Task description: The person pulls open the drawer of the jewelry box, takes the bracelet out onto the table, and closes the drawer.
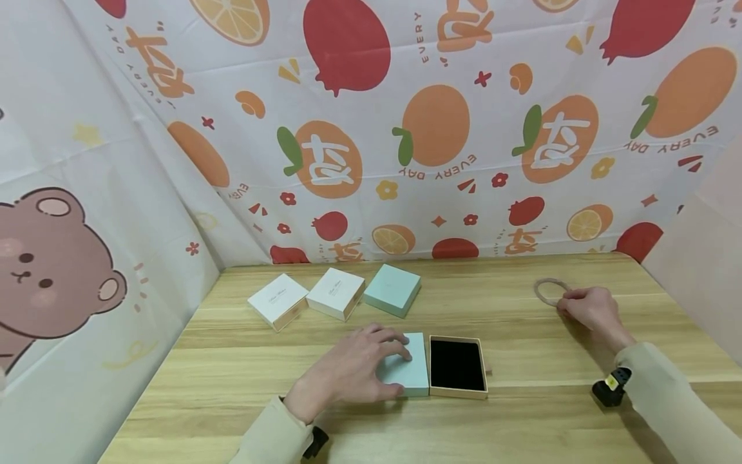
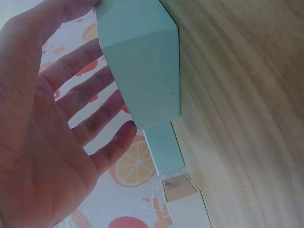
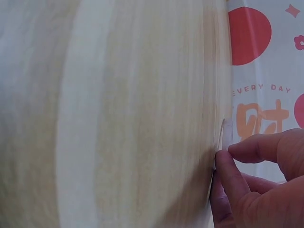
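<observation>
My right hand [image 1: 591,310] pinches the near edge of a pale bangle [image 1: 538,293] at the right rear of the table. In the right wrist view the bangle [image 3: 227,132] shows edge-on between thumb and fingertips. My left hand [image 1: 356,364] lies over a closed light-blue box [image 1: 414,367], its fingers spread on the top and the thumb by the near edge. Seen from the left wrist, the fingers lie loosely along the box [image 2: 142,76]. Right beside it sits an open tray [image 1: 458,365] with a black lining and tan rim.
Farther back stand two white boxes [image 1: 279,299] and another light-blue box [image 1: 393,290] in a row. A small tan tab [image 1: 489,370] sticks out at the open tray's right side. Printed cloth [image 1: 371,212] hangs along the wooden table's [image 1: 232,386] rear edge.
</observation>
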Available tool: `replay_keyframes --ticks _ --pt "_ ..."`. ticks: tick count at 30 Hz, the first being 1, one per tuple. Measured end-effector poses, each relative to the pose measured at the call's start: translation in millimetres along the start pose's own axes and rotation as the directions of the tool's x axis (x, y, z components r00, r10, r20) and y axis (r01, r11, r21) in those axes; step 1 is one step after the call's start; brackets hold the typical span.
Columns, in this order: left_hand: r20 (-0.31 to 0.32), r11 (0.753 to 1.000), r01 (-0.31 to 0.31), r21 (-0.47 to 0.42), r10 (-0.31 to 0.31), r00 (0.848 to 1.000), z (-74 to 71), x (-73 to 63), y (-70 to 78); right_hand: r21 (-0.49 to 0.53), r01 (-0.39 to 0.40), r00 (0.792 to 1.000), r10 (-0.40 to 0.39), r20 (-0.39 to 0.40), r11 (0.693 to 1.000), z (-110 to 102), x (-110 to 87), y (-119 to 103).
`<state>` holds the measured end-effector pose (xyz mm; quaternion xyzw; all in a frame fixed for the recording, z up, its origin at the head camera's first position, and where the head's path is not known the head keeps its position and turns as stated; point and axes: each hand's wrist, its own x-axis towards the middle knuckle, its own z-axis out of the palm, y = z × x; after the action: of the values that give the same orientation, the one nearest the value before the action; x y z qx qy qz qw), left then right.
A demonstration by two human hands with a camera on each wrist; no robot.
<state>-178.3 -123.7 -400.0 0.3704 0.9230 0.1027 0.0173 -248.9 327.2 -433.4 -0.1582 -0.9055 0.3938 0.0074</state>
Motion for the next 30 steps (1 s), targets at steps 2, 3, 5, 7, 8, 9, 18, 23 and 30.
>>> replay_keyframes --ticks 2,3,5,7,8,9,18,23,30 --pt "0.001 1.000 0.003 -0.003 -0.003 1.000 -0.3 -0.1 0.5 -0.007 0.007 1.000 -0.007 0.001 1.000 -0.1 0.8 -0.2" --pt "0.002 1.000 0.003 -0.004 -0.003 1.000 -0.5 -0.2 0.7 -0.011 0.011 1.000 -0.011 0.001 1.000 -0.1 1.3 -0.2" --pt "0.002 1.000 0.004 -0.005 -0.004 1.000 -0.4 -0.2 0.7 -0.019 0.016 1.000 -0.016 0.004 1.000 -0.3 1.9 -0.5" --pt "0.004 1.000 0.005 -0.008 -0.005 1.000 -0.4 -0.3 1.0 -0.023 0.018 1.000 -0.017 0.005 1.000 -0.4 2.4 -0.6" --pt "0.003 1.000 0.004 -0.009 -0.004 1.000 -0.3 -0.3 1.0 -0.022 0.016 1.000 -0.016 0.007 1.000 -0.5 2.4 -0.7" --pt "0.003 1.000 0.004 -0.010 -0.004 1.000 -0.2 -0.3 0.9 -0.021 0.014 1.000 -0.014 0.007 1.000 -0.5 2.5 -0.6" --pt "0.005 1.000 0.003 -0.008 -0.003 1.000 -0.6 -0.2 0.8 -0.022 0.016 1.000 -0.016 0.000 1.000 0.4 2.9 0.9" --pt "0.006 1.000 0.005 -0.009 -0.005 1.000 -0.6 0.1 0.5 -0.024 0.024 1.000 -0.024 -0.004 0.999 0.3 3.6 1.5" --pt "-0.008 1.000 0.003 -0.007 -0.003 1.000 0.1 -0.8 0.3 -0.020 0.005 1.000 -0.004 0.020 1.000 0.5 4.2 1.3"
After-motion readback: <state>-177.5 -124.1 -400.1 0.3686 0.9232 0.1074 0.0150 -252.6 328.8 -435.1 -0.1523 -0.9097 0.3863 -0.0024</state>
